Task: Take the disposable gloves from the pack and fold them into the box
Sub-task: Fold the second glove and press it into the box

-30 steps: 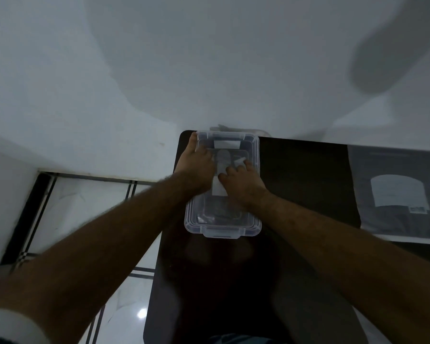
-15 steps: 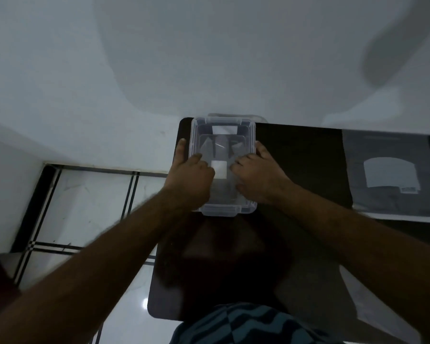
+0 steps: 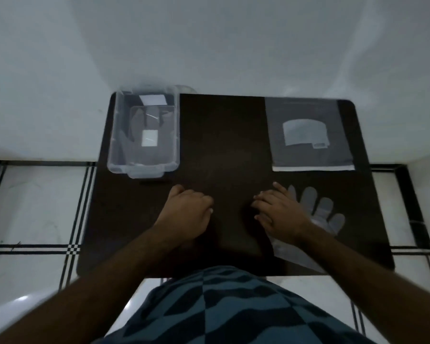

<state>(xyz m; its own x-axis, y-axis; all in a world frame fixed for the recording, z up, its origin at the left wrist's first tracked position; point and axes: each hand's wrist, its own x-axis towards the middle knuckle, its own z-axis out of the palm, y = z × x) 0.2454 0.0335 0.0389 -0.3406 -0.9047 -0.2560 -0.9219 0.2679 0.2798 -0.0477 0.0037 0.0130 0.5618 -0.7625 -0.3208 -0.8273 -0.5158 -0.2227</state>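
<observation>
Disposable gloves are split between two spots on a dark table (image 3: 224, 135): folded clear material lies inside the clear plastic box (image 3: 114, 135) at the table's far-left corner, and one flat glove (image 3: 318, 209) is spread near the front-right, fingers pointing away from the person. The box stands open, a white label showing through its floor. Right of the box and nearer the person, the left hand (image 3: 186, 212) rests on bare tabletop, fingers curled loosely under, holding nothing that can be seen. Further right of the box, the right hand (image 3: 281, 214) lies flat, fingers spread narrow and pointing left, its outer edge on or just over the glove's palm and cuff; whether it pins the film or only covers it cannot be told. Farthest from the box, at the far-right corner, sits the grey pack (image 3: 310, 135) with a pale label.

The step in hand appears to be folding this loose glove. Thin film slides and traps air, so it would go best with one hand anchoring the cuff while the other smooths the fingers flat, then folding fingers over palm into a shape narrower than the box before carrying it left across the table.
</observation>
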